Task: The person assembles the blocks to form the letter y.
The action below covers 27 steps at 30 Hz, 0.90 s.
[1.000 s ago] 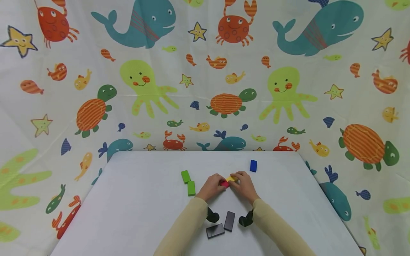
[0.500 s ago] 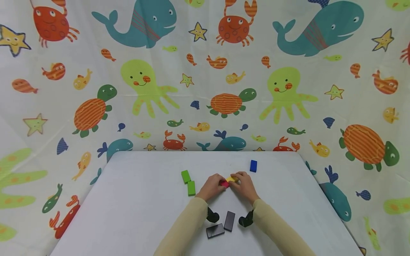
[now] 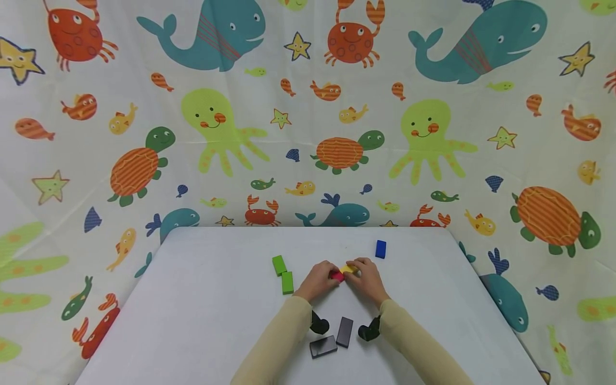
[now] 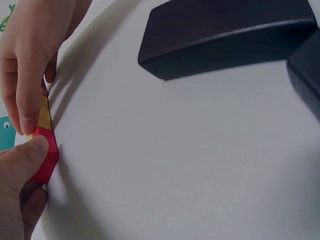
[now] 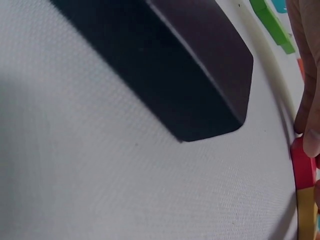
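My left hand (image 3: 318, 280) pinches a red block (image 3: 338, 276) between thumb and fingers. Beside it, my right hand (image 3: 369, 279) pinches a yellow block (image 3: 347, 269). In the left wrist view the red block (image 4: 46, 162) and the yellow block (image 4: 45, 114) meet end to end, with the left thumb pressed on the red one. The right wrist view also has the red block (image 5: 303, 165) and yellow block (image 5: 306, 207) lined up at its right edge. Fingers cover part of both blocks.
Two green blocks (image 3: 287, 283) touch at a corner, left of the hands. A blue block (image 3: 380, 249) lies farther back on the right. Two dark blocks (image 3: 344, 332) lie near the forearms on the white table (image 3: 202, 321). A patterned cloth (image 3: 289, 176) hangs behind.
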### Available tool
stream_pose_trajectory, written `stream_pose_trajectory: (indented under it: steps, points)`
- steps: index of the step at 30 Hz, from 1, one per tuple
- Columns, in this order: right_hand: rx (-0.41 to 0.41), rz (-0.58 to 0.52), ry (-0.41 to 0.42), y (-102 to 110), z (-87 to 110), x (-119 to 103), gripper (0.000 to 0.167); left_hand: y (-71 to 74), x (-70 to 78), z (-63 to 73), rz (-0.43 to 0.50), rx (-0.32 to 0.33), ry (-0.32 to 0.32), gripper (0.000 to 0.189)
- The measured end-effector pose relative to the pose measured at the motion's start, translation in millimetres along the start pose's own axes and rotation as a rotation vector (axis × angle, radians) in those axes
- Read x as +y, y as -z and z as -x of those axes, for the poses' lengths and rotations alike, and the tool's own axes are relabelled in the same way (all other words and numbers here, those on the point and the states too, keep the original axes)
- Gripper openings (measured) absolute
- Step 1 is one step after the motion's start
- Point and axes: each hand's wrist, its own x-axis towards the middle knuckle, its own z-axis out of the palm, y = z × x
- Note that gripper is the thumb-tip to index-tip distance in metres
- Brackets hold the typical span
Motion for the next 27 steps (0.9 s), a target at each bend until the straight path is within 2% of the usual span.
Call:
stream_pose_trajectory:
  steps: [7,11,14,20,22,24,27]
  points:
    - [-0.011,-0.029,-0.011,3.0,1.1,-0.4,0.037,-0.4,-0.9,2.3,-0.003,0.003,-0.014,0.03]
    - [0.01,-0.079,-0.05,11.5,-3.0,5.8,0.04,0.7,-0.8,3.4,-0.004,0.002,-0.022,0.034]
    - [0.055,-0.107,-0.109,22.7,-7.9,13.6,0.041,1.1,-0.8,3.4,0.007,-0.003,-0.02,0.035]
    - [0.206,-0.144,-0.217,48.4,-16.2,35.8,0.042,2.5,-0.3,4.2,0.046,-0.023,-0.002,0.032]
    - [0.227,-0.158,-0.248,55.1,-17.1,44.3,0.043,2.6,-0.5,4.2,0.055,-0.025,0.0,0.031]
    - [0.213,-0.173,-0.282,60.4,-16.2,52.0,0.044,2.2,-1.4,3.9,0.056,-0.024,-0.002,0.03]
    - [0.149,-0.178,-0.324,65.2,-14.3,61.6,0.048,1.3,-2.9,2.7,0.051,-0.023,-0.005,0.03]
